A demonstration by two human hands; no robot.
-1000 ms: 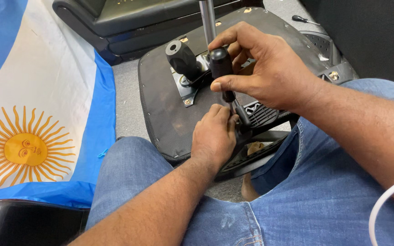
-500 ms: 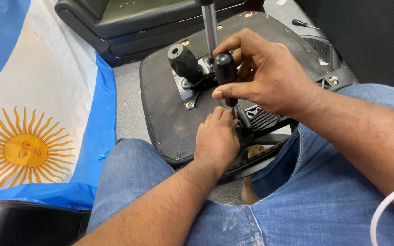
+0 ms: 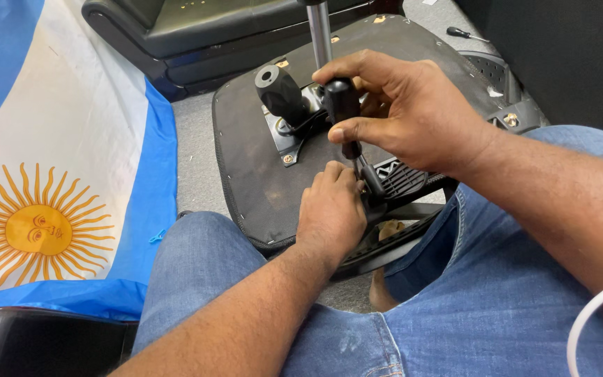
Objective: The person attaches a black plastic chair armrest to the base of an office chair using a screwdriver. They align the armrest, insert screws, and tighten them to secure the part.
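An upturned black chair seat (image 3: 259,174) rests between my knees, its metal mechanism plate (image 3: 289,139) facing up. My right hand (image 3: 413,115) grips the black handle of a screwdriver (image 3: 342,105), held upright with its shaft pointing down into the mechanism. My left hand (image 3: 331,213) is curled at the base of the shaft, fingertips pinching around the tip and hiding it. A black lever knob (image 3: 279,92) sticks up just left of the screwdriver. A silver gas-lift rod (image 3: 319,31) rises behind it.
A white and light-blue flag with a yellow sun (image 3: 36,229) lies on the grey floor at left. A black padded chair part (image 3: 197,28) sits behind the seat. Another small screwdriver (image 3: 463,33) lies at the far right. A white cable (image 3: 594,314) crosses the lower right.
The view has shifted slightly. My right hand keeps hold of the screwdriver handle, with its fingers shifted a little around it. My left hand stays at the tip.
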